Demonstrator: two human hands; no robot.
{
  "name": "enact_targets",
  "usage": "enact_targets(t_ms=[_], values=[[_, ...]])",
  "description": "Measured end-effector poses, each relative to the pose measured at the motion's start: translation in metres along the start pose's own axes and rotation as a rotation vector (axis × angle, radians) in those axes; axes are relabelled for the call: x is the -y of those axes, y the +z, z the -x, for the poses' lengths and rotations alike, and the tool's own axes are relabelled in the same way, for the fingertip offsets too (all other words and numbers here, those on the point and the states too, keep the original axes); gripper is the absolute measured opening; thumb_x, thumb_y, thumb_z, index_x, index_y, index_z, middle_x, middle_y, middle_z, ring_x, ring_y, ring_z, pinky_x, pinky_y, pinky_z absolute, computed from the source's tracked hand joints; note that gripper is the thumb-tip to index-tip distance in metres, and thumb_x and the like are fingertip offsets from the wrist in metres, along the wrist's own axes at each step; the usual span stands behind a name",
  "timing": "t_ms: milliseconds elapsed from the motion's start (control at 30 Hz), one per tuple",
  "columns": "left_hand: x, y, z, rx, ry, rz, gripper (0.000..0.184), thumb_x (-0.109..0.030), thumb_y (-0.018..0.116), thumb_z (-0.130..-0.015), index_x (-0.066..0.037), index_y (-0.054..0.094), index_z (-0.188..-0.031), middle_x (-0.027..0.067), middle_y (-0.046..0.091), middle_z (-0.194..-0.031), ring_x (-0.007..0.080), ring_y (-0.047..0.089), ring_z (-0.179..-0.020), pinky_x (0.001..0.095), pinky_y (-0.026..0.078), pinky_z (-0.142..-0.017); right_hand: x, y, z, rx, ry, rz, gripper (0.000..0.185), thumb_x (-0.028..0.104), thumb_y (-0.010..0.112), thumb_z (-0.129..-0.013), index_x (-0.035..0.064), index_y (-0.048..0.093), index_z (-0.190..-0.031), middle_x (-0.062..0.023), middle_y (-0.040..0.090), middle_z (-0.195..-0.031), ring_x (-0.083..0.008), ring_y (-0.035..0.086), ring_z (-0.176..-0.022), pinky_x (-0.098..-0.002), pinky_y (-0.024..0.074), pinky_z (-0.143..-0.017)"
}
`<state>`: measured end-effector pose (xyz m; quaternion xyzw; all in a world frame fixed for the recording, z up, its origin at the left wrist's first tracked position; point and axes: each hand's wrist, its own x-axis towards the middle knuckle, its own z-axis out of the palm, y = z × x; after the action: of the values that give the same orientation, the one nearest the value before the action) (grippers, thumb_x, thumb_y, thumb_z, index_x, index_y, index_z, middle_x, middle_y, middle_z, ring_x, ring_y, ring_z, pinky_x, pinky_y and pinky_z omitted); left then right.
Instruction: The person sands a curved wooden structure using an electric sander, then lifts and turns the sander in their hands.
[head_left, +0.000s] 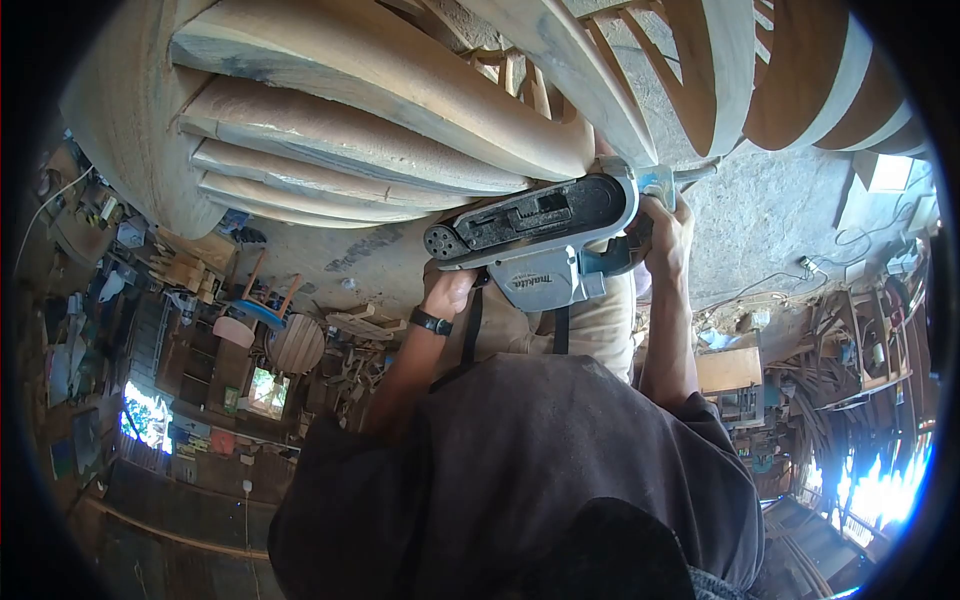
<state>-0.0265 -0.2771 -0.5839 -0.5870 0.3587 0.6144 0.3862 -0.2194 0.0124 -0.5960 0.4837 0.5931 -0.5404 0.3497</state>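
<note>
Both our grips, bare left hand point(447, 290) and bare right hand point(668, 238), wrap the grey-and-black belt sander point(540, 225) by the pale, curved wooden slats point(370, 85), whose mottled faces seem only partly smoothed, though we cannot tell whether it touches them.

Grey Makita belt sander point(545, 240), slightly tilted, beside curved wooden slats point(390, 92) (perhaps touching)

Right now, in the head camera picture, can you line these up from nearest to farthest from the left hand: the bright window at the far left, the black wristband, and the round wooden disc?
1. Black wristband: right on the wrist of the left hand.
2. Round wooden disc: off to the left.
3. Bright window: farthest, toward the picture's left edge.
</note>
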Motion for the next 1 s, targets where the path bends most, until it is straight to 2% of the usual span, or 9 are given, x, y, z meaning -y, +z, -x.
enact_targets(t_ms=[200,300,367,400,533,633,800,967,1000], values=[[-0.004,0.003,0.011,0.032,0.057,-0.001,0.032,-0.028,0.054,-0.099,-0.009,0.057,-0.124,0.0026,0.062,-0.113,0.0122,0.058,-0.094,0.0316,0.052,-0.074,0.012,0.0,0.012,-0.023,0.018,0.002,0.016,0.007,0.067,-0.078,-0.0026,0.061,-0.089,-0.0091,0.061,-0.063,-0.0164,0.058,-0.05,-0.0274,0.0449,-0.047],[-0.008,-0.009,0.025,0.017,0.103,0.016,0.041,-0.033,0.048,-0.101,-0.005,0.053,-0.131,0.0078,0.06,-0.123,0.0173,0.058,-0.106,0.0335,0.051,-0.087,0.029,-0.001,0.035,-0.017,0.031,-0.014,0.018,0.009,0.067,-0.081,-0.0023,0.06,-0.092,-0.0089,0.061,-0.064,-0.0158,0.058,-0.051,-0.027,0.0453,-0.048],[-0.029,-0.014,0.042,0.109,0.03,0.038,0.045,-0.029,0.048,-0.1,-0.002,0.049,-0.137,0.0119,0.054,-0.136,0.0222,0.053,-0.122,0.0362,0.044,-0.102,0.045,0.004,0.054,-0.011,0.043,-0.036,0.019,0.011,0.065,-0.085,-0.0021,0.06,-0.097,-0.0085,0.061,-0.065,-0.0142,0.058,-0.053,-0.0244,0.0452,-0.049],[-0.039,-0.009,0.05,0.136,0.147,-0.005,0.044,-0.027,0.048,-0.1,-0.001,0.05,-0.136,0.0127,0.055,-0.135,0.0231,0.054,-0.121,0.0368,0.044,-0.102,0.052,0.005,0.062,0.014,0.028,-0.03,0.02,0.013,0.065,-0.087,-0.0015,0.059,-0.099,-0.0082,0.061,-0.066,-0.014,0.059,-0.054,-0.0245,0.0454,-0.049],[-0.075,0.009,0.076,0.091,0.116,0.005,0.043,-0.025,0.05,-0.099,0.001,0.051,-0.134,0.0123,0.057,-0.132,0.0226,0.056,-0.118,0.0368,0.046,-0.1,0.063,0.012,0.074,0.03,-0.029,-0.074,0.022,0.02,0.064,-0.091,-0.001,0.059,-0.097,-0.0062,0.059,-0.066,-0.0132,0.057,-0.053,-0.0247,0.046,-0.049],[-0.056,-0.007,0.06,-0.018,-0.015,-0.04,0.044,-0.026,0.049,-0.1,0.0,0.05,-0.135,0.0115,0.057,-0.132,0.0221,0.056,-0.117,0.0364,0.047,-0.098,0.047,0.011,0.063,-0.006,0.005,-0.082,0.02,0.019,0.064,-0.091,-0.0005,0.059,-0.094,-0.0057,0.058,-0.067,-0.0131,0.056,-0.052,-0.0246,0.0458,-0.049],[-0.038,0.0,0.038,0.023,-0.056,-0.043,0.042,-0.035,0.05,-0.1,-0.008,0.053,-0.132,0.0071,0.059,-0.127,0.0183,0.059,-0.11,0.0358,0.051,-0.09,0.027,0.004,0.04,-0.007,-0.005,-0.042,0.018,0.018,0.063,-0.091,0.0005,0.059,-0.091,-0.0058,0.058,-0.065,-0.013,0.056,-0.052,-0.0248,0.0451,-0.049],[-0.017,-0.006,0.019,0.019,-0.002,0.014,0.038,-0.032,0.054,-0.099,-0.009,0.055,-0.129,0.0052,0.061,-0.123,0.0172,0.059,-0.108,0.0352,0.051,-0.087,0.012,0.005,0.026,-0.004,-0.059,-0.031,0.024,0.021,0.066,-0.088,-0.0017,0.06,-0.094,-0.0086,0.06,-0.064,-0.0145,0.056,-0.05,-0.0249,0.042,-0.046],[-0.016,-0.006,0.018,0.037,-0.017,0.013,0.035,-0.029,0.056,-0.098,-0.009,0.056,-0.127,0.0037,0.061,-0.119,0.0142,0.058,-0.099,0.0342,0.052,-0.08,0.007,0.005,0.024,-0.001,-0.072,-0.06,0.023,0.02,0.066,-0.088,-0.0016,0.06,-0.093,-0.0087,0.06,-0.064,-0.0146,0.056,-0.05,-0.0249,0.0419,-0.046]])
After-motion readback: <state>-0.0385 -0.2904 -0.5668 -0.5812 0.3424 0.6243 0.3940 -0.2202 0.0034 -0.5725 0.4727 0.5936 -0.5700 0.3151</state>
